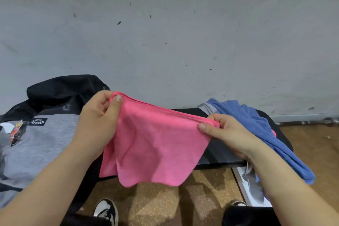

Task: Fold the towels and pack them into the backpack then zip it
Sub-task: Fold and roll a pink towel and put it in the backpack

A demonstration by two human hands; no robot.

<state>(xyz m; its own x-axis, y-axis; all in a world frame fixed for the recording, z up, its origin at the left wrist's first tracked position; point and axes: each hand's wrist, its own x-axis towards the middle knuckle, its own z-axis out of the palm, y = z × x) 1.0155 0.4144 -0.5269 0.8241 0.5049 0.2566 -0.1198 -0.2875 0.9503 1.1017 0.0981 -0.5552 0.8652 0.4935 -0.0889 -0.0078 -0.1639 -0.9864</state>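
Left hand (99, 115), right hand (225, 132): each pinching an upper corner of pink towel (152, 145), thumbs in front. Towel doubled, hanging between both hands above table (220, 154). Step in hand, judged: folding; keep top edges matched and taut, then bring corners together. Backpack (42, 134): left of pink towel, just behind left hand. Blue towel (256, 126): right of pink towel, heaped behind right hand.
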